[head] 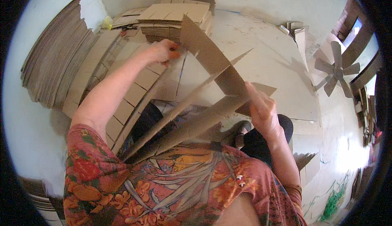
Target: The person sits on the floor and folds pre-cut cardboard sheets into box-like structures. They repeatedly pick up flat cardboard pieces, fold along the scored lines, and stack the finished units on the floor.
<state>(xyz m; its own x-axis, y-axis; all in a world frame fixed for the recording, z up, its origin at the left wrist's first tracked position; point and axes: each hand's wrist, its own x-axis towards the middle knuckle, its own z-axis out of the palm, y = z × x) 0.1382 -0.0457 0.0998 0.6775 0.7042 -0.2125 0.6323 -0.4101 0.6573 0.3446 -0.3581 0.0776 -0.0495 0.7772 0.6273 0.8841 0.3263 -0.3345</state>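
Note:
My right hand [264, 107] grips a set of slotted cardboard strips near where they meet. One broad strip [211, 54] rises from there toward the upper left. Another long strip [196, 123] runs down toward my lap at the left, and a thinner-looking strip [180, 111], seen nearly edge-on, crosses the broad one. My left hand [167, 53] is raised beside the broad strip's upper end, its fingers curled and blurred. Whether it pinches anything is hard to see.
Stacked slotted cardboard sheets [171, 13] stand ahead, and a tall cardboard pile [58, 51] leans at the left wall. Slotted strips [131, 99] lie beside my left leg. A fan [337, 72] stands at the right; green twine [335, 198] lies lower right.

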